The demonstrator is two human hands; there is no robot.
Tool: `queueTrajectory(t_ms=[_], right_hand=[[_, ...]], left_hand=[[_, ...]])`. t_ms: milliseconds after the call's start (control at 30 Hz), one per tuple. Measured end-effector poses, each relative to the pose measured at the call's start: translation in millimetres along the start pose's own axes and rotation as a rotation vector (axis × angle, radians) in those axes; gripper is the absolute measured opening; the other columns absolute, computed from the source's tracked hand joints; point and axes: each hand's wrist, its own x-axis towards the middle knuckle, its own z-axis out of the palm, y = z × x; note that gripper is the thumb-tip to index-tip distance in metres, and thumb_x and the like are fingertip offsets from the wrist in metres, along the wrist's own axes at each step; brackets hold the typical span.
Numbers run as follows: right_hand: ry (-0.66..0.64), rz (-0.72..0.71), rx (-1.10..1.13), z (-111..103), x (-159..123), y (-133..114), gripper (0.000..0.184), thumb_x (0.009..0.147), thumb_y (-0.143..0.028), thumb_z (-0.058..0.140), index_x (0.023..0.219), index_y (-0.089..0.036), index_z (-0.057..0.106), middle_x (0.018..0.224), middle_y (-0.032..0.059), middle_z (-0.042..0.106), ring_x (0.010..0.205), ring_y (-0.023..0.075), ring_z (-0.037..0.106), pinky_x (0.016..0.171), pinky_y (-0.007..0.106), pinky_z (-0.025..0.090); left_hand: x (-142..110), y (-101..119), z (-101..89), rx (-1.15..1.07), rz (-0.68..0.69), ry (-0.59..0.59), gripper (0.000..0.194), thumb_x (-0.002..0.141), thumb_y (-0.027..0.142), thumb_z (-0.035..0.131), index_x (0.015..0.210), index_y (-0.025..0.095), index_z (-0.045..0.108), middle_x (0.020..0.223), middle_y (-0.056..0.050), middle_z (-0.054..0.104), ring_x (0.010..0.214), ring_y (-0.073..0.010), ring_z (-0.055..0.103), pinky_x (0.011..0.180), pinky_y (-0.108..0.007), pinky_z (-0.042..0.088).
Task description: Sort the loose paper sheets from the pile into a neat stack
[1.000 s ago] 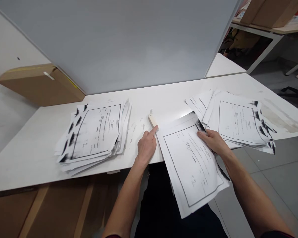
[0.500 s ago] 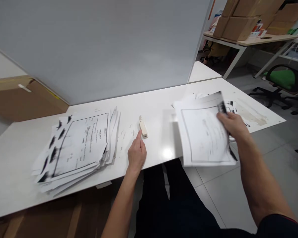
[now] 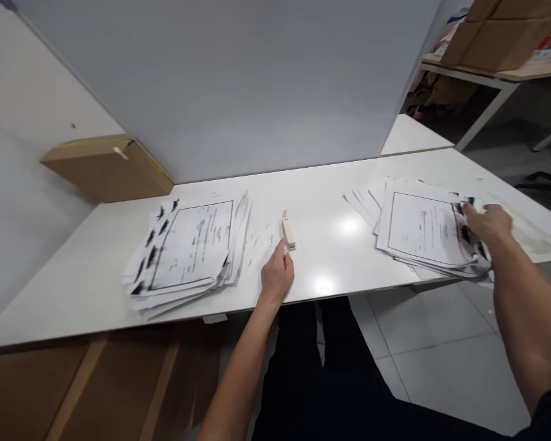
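Under the right hand (image 3: 489, 223), uneven paper stack (image 3: 417, 229)

Left hand (image 3: 278, 278) points forward, right hand (image 3: 490, 225) stretched outward.

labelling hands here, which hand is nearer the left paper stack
Left. The left hand is just right of the left paper stack; the right hand is across the table, at the right paper stack.

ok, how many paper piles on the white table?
2. The left pile lies in front of the cardboard box; the right pile, fanned at one side, has the right hand at its edge. Sheets overlap, so some may be hidden.
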Motion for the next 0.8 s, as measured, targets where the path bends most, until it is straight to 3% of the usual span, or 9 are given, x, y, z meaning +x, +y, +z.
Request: queueTrajectory(t_ms=[67,167,300,367,433,533,600,700,800], right_hand=[[-0.034,0.129,0.024,1.0,-5.0,-5.0,0.067,0.084,-0.045,0.05,0.119,0.013,0.049,0.102,0.04,0.051,0.095,0.0321,0.054,0.06,0.04,0.029],[-0.113,0.234,0.081,-7.4,-16.3,-17.4,0.072,0.083,-0.05,0.05,0.132,0.001,0.041,0.121,0.0385,0.037,0.114,0.0373,0.042,0.066,0.044,0.027],[-0.103,-0.002,0.181,-30.6,-43.6,-43.3,0.061,0.084,-0.039,0.054,0.132,-0.003,0.044,0.124,0.0339,0.039,0.112,0.0328,0.045,0.072,0.043,0.032],[-0.086,-0.13,0.303,-40.1,-68.4,-61.8,0.052,0.084,-0.033,0.054,0.128,-0.007,0.048,0.116,0.027,0.051,0.097,0.0252,0.055,0.074,0.039,0.037],[-0.208,-0.232,0.517,-43.8,-102.3,-84.2,0.044,0.083,-0.03,0.055,0.123,-0.012,0.054,0.099,0.0166,0.063,0.077,0.0182,0.06,0.07,0.033,0.043],[-0.511,-0.374,0.827,-37.0,-164.7,-121.6,0.038,0.082,-0.037,0.055,0.113,-0.016,0.058,0.091,0.0103,0.066,0.063,0.0146,0.062,0.06,0.028,0.048],[-0.678,-0.501,0.898,-27.4,-206.6,-145.7,0.036,0.081,-0.041,0.053,0.108,-0.017,0.06,0.088,0.0081,0.066,0.059,0.0143,0.061,0.055,0.027,0.049],[-0.787,-0.66,0.953,-14.1,-257.4,-175.7,0.03,0.083,-0.039,0.049,0.102,-0.018,0.061,0.082,0.0055,0.066,0.055,0.0135,0.061,0.055,0.027,0.048],[-0.825,-0.752,0.984,-9.2,-287.0,-194.0,0.027,0.085,-0.036,0.046,0.101,-0.019,0.06,0.081,0.0037,0.065,0.055,0.012,0.06,0.058,0.026,0.047]], left_hand=[[-3.1,0.9,-0.2,-0.023,0.024,-0.004,0.044,0.089,0.023,0.032,0.13,0.014,0.043,0.09,-0.009,0.066,0.082,-0.0175,0.061,0.074,-0.026,0.043],[-12.7,-1.5,-9.9,-0.007,0.08,0.02,0.04,0.088,0.025,0.036,0.125,0.018,0.05,0.09,-0.008,0.067,0.08,-0.0169,0.061,0.074,-0.027,0.044],[-31.1,-21.9,-51.3,0.14,0.106,0.233,0.028,0.086,0.026,0.045,0.107,0.017,0.062,0.086,-0.008,0.066,0.083,-0.0192,0.059,0.082,-0.033,0.042],[-36.7,-39.8,-78.6,0.236,0.043,0.356,0.025,0.086,0.027,0.047,0.104,0.016,0.061,0.092,-0.009,0.065,0.09,-0.0204,0.057,0.089,-0.038,0.041],[-37.4,-58.2,-102.3,0.316,-0.059,0.424,0.024,0.087,0.03,0.046,0.102,0.017,0.06,0.094,-0.009,0.063,0.096,-0.021,0.054,0.093,-0.041,0.039],[-32.7,-77.2,-121.5,0.37,-0.221,0.286,0.027,0.084,0.036,0.052,0.1,0.018,0.062,0.098,-0.012,0.059,0.102,-0.025,0.051,0.093,-0.043,0.038],[-29.3,-81.4,-123.3,0.373,-0.309,0.159,0.031,0.079,0.04,0.057,0.1,0.018,0.064,0.102,-0.014,0.057,0.104,-0.0297,0.049,0.088,-0.046,0.039],[-26.7,-80.2,-116.5,0.378,-0.365,0.074,0.031,0.077,0.042,0.058,0.096,0.018,0.065,0.103,-0.014,0.055,0.103,-0.0341,0.046,0.081,-0.048,0.039],[-27.1,-79.9,-107.1,0.396,-0.294,0.116,0.021,0.079,0.034,0.056,0.084,0.015,0.063,0.095,-0.014,0.057,0.097,-0.0333,0.047,0.077,-0.047,0.04]])
